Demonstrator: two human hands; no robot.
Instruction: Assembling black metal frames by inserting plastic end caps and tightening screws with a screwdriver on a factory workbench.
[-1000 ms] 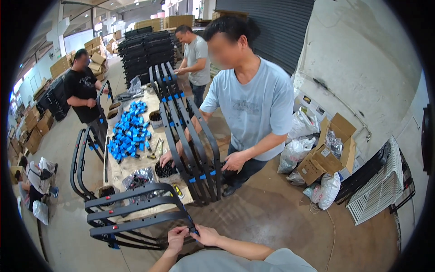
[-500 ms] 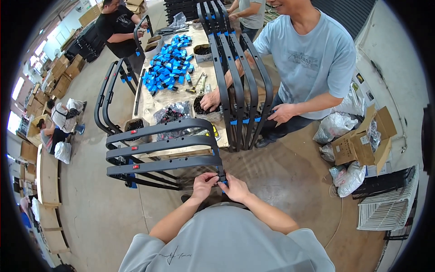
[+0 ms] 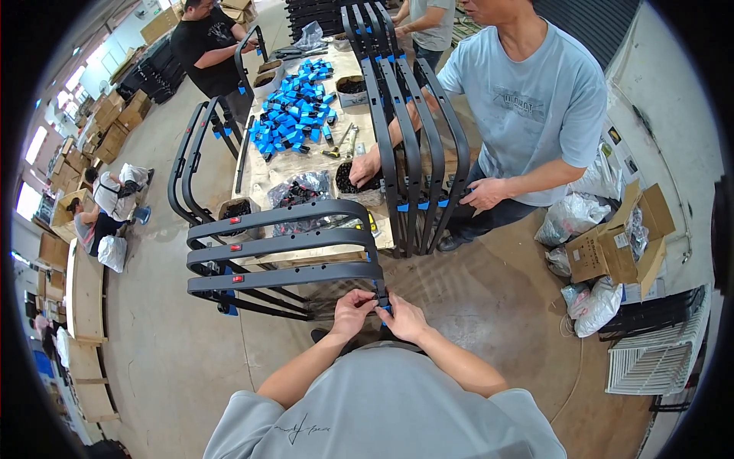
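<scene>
- I am fitting a small blue plastic clip (image 3: 384, 307) onto the end of a bent black metal tube frame (image 3: 287, 273).
- My left hand (image 3: 353, 308) is closed in a pinch on the lowest bar, right by the clip.
- My right hand (image 3: 403, 316) is closed in a pinch too, touching the clip from the other side.
- Both hands meet at that one spot, just in front of my chest.
- My arms come up from the bottom, elbows out, wrists bent in.
- The frame has three flat bars stacked one over the other. It leans against the long work table (image 3: 264, 172), and its far end reaches off to my left.
- I think the clip is not pushed all the way on yet.
- Next it looks like I must hold the bar still with one hand and press the clip on straight with the other.
- A pile of loose blue plastic clips (image 3: 294, 115) sits on the table, well away from me.
- A person in a light blue shirt (image 3: 527, 115) stands across from me, holding more black frames (image 3: 405, 138).
</scene>
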